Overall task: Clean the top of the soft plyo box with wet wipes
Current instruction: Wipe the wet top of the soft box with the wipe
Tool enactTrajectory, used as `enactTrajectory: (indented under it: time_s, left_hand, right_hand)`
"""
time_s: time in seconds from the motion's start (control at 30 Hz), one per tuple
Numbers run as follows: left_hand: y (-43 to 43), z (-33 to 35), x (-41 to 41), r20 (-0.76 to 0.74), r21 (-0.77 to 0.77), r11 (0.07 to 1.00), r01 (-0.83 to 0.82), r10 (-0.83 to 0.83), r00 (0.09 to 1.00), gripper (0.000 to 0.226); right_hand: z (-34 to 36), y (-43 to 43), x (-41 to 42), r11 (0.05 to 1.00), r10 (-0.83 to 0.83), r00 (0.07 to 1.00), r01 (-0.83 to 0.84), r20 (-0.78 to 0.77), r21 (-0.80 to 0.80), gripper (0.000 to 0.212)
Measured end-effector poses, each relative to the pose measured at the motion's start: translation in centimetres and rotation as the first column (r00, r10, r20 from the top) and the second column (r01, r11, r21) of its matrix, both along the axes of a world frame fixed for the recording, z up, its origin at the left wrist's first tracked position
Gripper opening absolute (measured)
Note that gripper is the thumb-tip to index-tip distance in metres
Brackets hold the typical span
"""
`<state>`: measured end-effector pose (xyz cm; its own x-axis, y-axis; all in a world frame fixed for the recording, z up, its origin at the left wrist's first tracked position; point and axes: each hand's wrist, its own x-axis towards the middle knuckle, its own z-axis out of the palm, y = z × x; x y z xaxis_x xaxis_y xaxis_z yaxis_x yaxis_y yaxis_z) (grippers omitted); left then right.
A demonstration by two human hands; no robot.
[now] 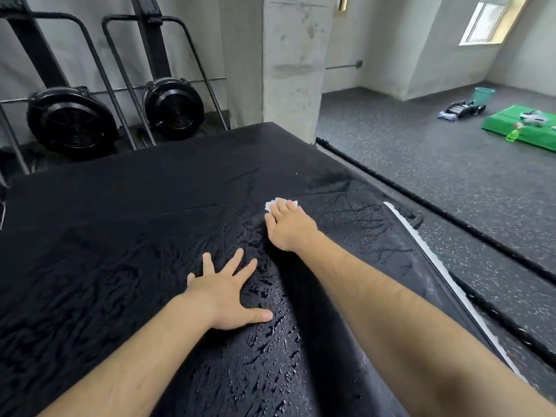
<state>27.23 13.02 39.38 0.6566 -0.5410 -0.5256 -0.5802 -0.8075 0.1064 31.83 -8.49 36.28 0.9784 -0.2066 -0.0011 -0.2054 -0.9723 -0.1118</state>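
R hand [288, 227] presses wipe [268, 205]; L hand [225, 291] flat

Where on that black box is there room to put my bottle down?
The far strip of the plyo box, between the wet wipe under the right hand and the fan machines, is bare. So is the left part beyond the left hand. The near middle is crowded by both arms and looks wet.

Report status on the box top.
Left hand flat, bracing on plyo box top. Right hand pressing wet wipe ahead. Near surface wet, far strip dry.
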Motion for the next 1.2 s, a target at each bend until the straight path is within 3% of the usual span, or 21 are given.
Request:
enactTrajectory:
  time_s: [0.07,0.17,0.23,0.33,0.43,0.5,0.6,0.7,0.83,0.93,1.07,1.2]
  left_hand:
    - [0.4,-0.6,-0.2,0.039,-0.019,1.000,-0.004,0.005,0.999,0.110]
    - [0.7,-0.7,0.0,0.060,-0.025,1.000,0.005,-0.003,0.998,0.110]
    - [0.7,-0.7,-0.1,0.080,-0.028,1.000,0.012,-0.009,0.997,0.111]
    - [0.8,-0.8,-0.2,0.096,-0.018,1.000,0.007,-0.005,0.995,0.111]
    - [1.0,-0.8,-0.3,0.105,-0.045,0.999,0.000,0.005,0.994,0.112]
    - [1.0,-0.7,-0.2,0.109,-0.058,0.998,-0.005,0.011,0.994,0.114]
    - [1.2,-0.5,-0.7,0.104,-0.087,0.996,-0.021,0.030,0.994,0.113]
    - [1.5,-0.5,-2.4,0.122,-0.122,0.992,-0.025,0.040,0.992,0.103]
    - [1.9,-1.6,-5.1,0.159,-0.177,0.984,0.032,-0.003,0.987,0.098]
    - [2.3,-2.1,-5.4,0.115,-0.216,0.976,-0.001,0.026,0.993,0.101]
    - [2.5,-1.9,-5.1,0.078,-0.233,0.972,-0.014,0.033,0.996,0.101]
    - [2.6,-2.4,-5.1,0.081,-0.253,0.967,-0.018,0.040,0.996,0.099]
  right_hand:
    - [0.5,1.9,-1.2,0.996,0.085,0.996,-0.085,-0.032,-0.023,0.053]
    - [-0.8,4.4,-5.0,0.975,0.220,0.974,-0.222,0.058,0.025,0.064]
    - [-1.2,3.2,-5.5,0.987,0.141,0.988,-0.145,0.070,0.063,0.050]
    - [0.0,1.8,-4.8,0.999,-0.004,1.000,0.004,-0.004,0.032,0.050]
    - [0.0,5.0,-7.0,0.996,0.093,0.995,-0.093,0.033,-0.006,0.052]
    - [-1.2,6.9,-9.2,0.982,0.189,0.981,-0.189,0.046,0.004,0.064]
    - [-1.4,5.3,-9.4,0.991,0.124,0.990,-0.127,0.072,0.039,0.073]
    - [-0.5,5.0,-9.6,0.999,0.026,1.000,-0.026,-0.018,0.029,0.060]
    - [-2.7,8.7,-12.3,0.983,0.182,0.983,-0.183,-0.011,-0.035,0.081]
    - [-1.8,6.6,-13.0,0.993,0.098,0.995,-0.100,0.031,0.064,0.078]
    - [-1.0,4.9,-12.0,0.999,-0.023,1.000,0.023,0.013,0.030,0.056]
    - [-3.2,8.2,-13.5,0.991,0.125,0.992,-0.124,0.014,-0.051,0.084]
